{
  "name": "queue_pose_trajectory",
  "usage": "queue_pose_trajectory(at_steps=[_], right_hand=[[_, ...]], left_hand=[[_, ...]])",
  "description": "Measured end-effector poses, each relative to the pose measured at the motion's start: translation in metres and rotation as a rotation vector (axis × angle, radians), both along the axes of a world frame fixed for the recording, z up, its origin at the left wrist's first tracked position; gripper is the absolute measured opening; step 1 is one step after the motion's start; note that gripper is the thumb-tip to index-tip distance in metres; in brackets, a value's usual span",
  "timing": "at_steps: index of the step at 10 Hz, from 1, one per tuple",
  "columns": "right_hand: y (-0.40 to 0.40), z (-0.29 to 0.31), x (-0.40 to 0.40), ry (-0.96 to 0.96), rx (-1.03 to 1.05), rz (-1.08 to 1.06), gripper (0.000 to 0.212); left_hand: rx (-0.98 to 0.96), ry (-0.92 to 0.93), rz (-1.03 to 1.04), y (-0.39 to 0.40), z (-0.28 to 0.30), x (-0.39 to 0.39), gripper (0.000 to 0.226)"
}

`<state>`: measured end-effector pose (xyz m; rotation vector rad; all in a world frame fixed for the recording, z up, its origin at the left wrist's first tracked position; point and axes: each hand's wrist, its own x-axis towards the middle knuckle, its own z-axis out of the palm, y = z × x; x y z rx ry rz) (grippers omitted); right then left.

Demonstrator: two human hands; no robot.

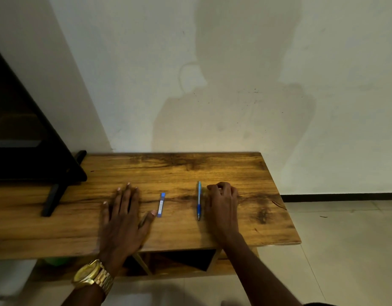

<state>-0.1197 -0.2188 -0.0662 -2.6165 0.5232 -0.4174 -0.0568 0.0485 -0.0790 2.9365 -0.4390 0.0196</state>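
Note:
A blue pen (199, 200) lies lengthwise on the wooden tabletop (257, 184), tip toward me. My right hand (222, 205) rests just right of it with fingers curled, close to the pen's barrel but not gripping it. A small blue lead case (161, 204) lies left of the pen. My left hand (122, 214) lies flat on the wood with fingers spread, its thumb tip almost touching the case's near end. A gold watch (92, 276) is on my left wrist.
A black TV (25, 133) on slanted black feet (52, 198) occupies the table's left part. The wall stands right behind the table. The table's right edge drops to a tiled floor (345, 250). An open shelf compartment (179, 260) sits under the top.

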Motion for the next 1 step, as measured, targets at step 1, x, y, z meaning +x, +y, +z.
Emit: queue_pose_trajectory(at_steps=[1], right_hand=[[-0.0086,-0.0168,-0.0135,0.096,-0.075,-0.007,0.056]], left_hand=[[0.039,0.014,-0.055,-0.0008,-0.0021,0.0034,0.092]])
